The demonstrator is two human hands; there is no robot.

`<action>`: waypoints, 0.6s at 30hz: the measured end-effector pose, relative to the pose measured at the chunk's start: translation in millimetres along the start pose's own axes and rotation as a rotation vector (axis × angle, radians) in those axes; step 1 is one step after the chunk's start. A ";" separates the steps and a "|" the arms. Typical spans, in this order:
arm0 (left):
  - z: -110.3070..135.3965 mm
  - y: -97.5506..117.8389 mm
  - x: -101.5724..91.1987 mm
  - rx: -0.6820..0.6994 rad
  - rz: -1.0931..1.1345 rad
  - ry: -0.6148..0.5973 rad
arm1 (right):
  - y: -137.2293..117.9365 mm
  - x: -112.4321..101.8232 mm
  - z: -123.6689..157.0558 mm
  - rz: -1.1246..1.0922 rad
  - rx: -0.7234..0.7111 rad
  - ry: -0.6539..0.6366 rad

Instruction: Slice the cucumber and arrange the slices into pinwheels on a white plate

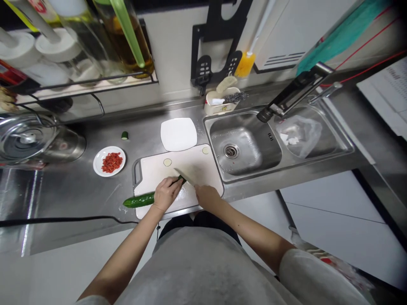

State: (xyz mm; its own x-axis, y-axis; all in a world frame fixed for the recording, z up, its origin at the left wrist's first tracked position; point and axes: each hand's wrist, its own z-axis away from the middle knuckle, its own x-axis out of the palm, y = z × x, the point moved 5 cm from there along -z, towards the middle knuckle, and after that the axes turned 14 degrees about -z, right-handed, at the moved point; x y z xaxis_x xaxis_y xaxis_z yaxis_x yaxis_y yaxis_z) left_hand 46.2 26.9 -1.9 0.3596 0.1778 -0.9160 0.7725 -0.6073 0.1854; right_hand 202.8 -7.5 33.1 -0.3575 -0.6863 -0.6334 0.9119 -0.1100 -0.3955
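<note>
A long green cucumber (140, 200) lies across the left part of a white cutting board (152, 169). My left hand (165, 194) is closed over the cucumber near its right end, fingers wrapped on top. In my right hand (207, 197) is the handle of a kitchen knife (186, 176), its blade pointing up and left at the cucumber's cut end. Whether the blade touches the cucumber I cannot tell. A pale cucumber slice (167, 162) rests on the board above my left hand, and another slice (205, 150) sits by the board's upper right corner.
Behind the board is a white square plate (178, 134). To the left stand a small plate (99, 168) of chopped red pieces and a cucumber stub (124, 135). A steel sink (248, 148) adjoins the board's right side, beneath a faucet (286, 95). A black cable (63, 220) crosses the counter.
</note>
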 end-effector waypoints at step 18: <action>1.8 -0.7 1.8 -0.003 -0.008 -0.001 | 1.2 15.3 -13.7 0.010 0.014 0.034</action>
State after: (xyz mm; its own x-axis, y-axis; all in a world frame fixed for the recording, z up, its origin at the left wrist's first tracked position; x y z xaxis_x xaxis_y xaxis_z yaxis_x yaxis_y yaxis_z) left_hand 45.3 26.2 -4.3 0.3526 0.1821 -0.9179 0.7768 -0.6039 0.1787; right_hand 195.7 -8.2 13.9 -0.3552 -0.6624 -0.6596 0.9180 -0.1139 -0.3800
